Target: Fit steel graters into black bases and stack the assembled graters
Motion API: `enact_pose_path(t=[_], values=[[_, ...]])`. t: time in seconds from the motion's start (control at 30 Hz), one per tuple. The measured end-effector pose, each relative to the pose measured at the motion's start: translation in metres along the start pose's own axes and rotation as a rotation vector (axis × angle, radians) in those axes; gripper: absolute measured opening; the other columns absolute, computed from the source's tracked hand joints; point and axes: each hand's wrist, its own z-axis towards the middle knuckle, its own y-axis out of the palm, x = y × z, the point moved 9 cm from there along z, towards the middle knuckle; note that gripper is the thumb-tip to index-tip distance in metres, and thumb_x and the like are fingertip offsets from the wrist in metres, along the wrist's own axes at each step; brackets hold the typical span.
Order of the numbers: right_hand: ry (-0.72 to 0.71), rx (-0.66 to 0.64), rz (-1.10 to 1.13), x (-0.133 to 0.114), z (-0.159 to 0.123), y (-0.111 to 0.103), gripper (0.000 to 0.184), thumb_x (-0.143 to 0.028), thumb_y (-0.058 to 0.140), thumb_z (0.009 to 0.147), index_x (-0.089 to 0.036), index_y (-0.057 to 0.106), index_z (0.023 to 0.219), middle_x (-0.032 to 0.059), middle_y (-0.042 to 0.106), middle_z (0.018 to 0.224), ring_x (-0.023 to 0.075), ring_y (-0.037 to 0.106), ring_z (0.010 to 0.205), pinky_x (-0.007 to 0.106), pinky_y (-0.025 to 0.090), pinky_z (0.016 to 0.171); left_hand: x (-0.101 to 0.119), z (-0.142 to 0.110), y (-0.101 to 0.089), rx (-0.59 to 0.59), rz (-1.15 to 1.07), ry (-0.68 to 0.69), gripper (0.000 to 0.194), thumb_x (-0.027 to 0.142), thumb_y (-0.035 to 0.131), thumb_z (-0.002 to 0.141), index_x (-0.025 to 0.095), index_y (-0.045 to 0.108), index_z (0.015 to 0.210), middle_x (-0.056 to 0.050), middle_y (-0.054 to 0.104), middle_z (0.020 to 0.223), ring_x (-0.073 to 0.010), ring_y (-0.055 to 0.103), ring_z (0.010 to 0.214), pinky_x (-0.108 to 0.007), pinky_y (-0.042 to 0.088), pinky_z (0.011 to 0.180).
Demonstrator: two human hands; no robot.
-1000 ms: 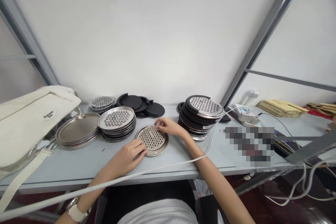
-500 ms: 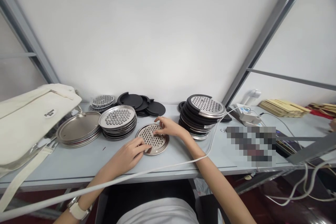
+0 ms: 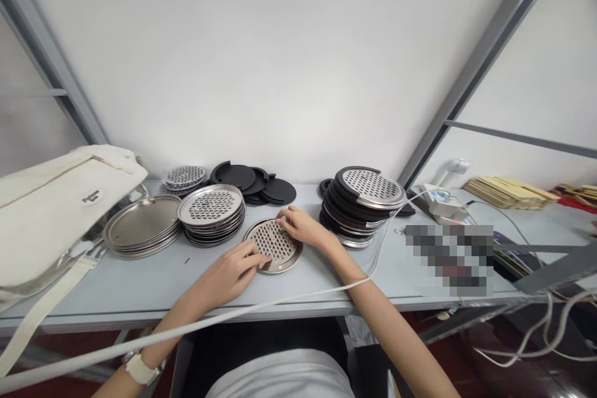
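A round perforated steel disc lies flat on the grey table in front of me. My left hand rests on its near left rim, fingers stretched over the edge. At the far right rim my right hand has its fingertips pressed down on the metal. Neither hand lifts the disc.
Left of the disc stand a stack of perforated discs and a stack of plain steel trays. Black round lids lie at the back. A tall black-and-steel stack stands right. A cream bag sits far left; a white cable crosses the front.
My left hand has slid further onto the disc's near rim. My right hand's fingers shifted slightly on the far rim. The disc stays where it was.
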Motion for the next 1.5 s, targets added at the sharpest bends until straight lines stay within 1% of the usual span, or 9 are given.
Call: enact_pose_path(t=[0.17,0.23,0.63,0.8,1.0,1.1,1.2,1.33,1.5], values=[[0.005,0.011,-0.043,0.001,0.001,0.0,0.023,-0.021,0.046,0.097,-0.014,0.061,0.08,0.0032,0.048,0.079,0.0161,0.051,0.078,0.028,0.041,0.079,-0.002,-0.001,0.001,0.007,-0.022,-0.004,0.038,0.007,0.041,0.091,0.023,0.065,0.116,-0.006,0.058,0.099,-0.0173,0.057,0.092,-0.028,0.048,0.083],[0.003,0.006,-0.038,0.001,0.001,0.001,0.023,-0.019,0.047,0.096,-0.014,0.061,0.078,0.0032,0.048,0.079,0.016,0.051,0.078,0.028,0.041,0.078,-0.003,-0.001,0.002,0.003,-0.026,-0.009,0.038,0.007,0.041,0.091,0.023,0.065,0.116,-0.006,0.058,0.099,-0.0173,0.056,0.091,-0.029,0.047,0.084],[0.02,-0.008,-0.02,0.002,0.002,0.003,0.023,-0.02,0.048,0.094,-0.013,0.065,0.081,0.0062,0.06,0.078,0.0151,0.053,0.072,0.027,0.04,0.073,-0.003,0.0,0.002,-0.004,0.015,-0.016,0.037,0.007,0.039,0.092,0.023,0.061,0.117,-0.006,0.057,0.099,-0.018,0.056,0.093,-0.029,0.047,0.083],[0.041,0.03,0.055,0.0,0.002,-0.001,0.019,-0.019,0.047,0.094,-0.013,0.065,0.094,0.0064,0.066,0.084,0.0149,0.056,0.074,0.026,0.04,0.072,-0.007,-0.001,0.006,-0.043,0.001,-0.051,0.037,0.004,0.038,0.091,0.023,0.058,0.116,-0.005,0.055,0.1,-0.0175,0.055,0.094,-0.028,0.045,0.085],[0.087,0.007,0.193,0.006,0.001,0.0,0.025,-0.019,0.043,0.094,-0.014,0.062,0.079,0.0014,0.063,0.064,0.0127,0.058,0.061,0.022,0.041,0.062,-0.009,-0.001,0.007,-0.048,0.008,-0.046,0.034,0.005,0.039,0.092,0.023,0.057,0.115,-0.005,0.055,0.102,-0.0182,0.055,0.096,-0.03,0.044,0.085],[0.108,0.041,0.25,0.012,0.0,0.0,0.02,-0.018,0.04,0.094,-0.015,0.06,0.095,0.0008,0.065,0.069,0.0121,0.06,0.059,0.022,0.043,0.061,-0.009,-0.001,0.009,-0.054,0.01,-0.046,0.033,0.006,0.039,0.093,0.024,0.057,0.114,-0.004,0.055,0.102,-0.0179,0.055,0.095,-0.03,0.044,0.085],[0.125,0.117,0.25,0.016,-0.001,-0.005,0.022,-0.015,0.039,0.093,-0.017,0.055,0.108,0.0002,0.065,0.072,0.0132,0.06,0.061,0.024,0.043,0.062,-0.009,-0.001,0.009,-0.056,0.013,-0.041,0.032,0.005,0.039,0.093,0.023,0.056,0.113,-0.004,0.056,0.103,-0.0177,0.055,0.096,-0.031,0.044,0.086],[0.108,0.175,0.151,0.014,-0.002,-0.012,0.021,-0.012,0.041,0.091,-0.017,0.056,0.104,0.001,0.062,0.072,0.0159,0.058,0.068,0.027,0.041,0.068,-0.008,-0.001,0.009,-0.048,0.026,-0.034,0.03,0.007,0.038,0.094,0.022,0.056,0.112,-0.005,0.056,0.103,-0.0179,0.055,0.097,-0.031,0.045,0.086],[0.05,0.115,0.129,0.006,-0.001,-0.005,0.019,-0.014,0.041,0.092,-0.016,0.057,0.102,0.0006,0.06,0.069,0.0156,0.054,0.065,0.027,0.039,0.068,-0.007,-0.001,0.007,-0.037,0.051,-0.017,0.032,0.006,0.039,0.092,0.022,0.057,0.113,-0.005,0.057,0.102,-0.018,0.056,0.095,-0.03,0.046,0.085]])
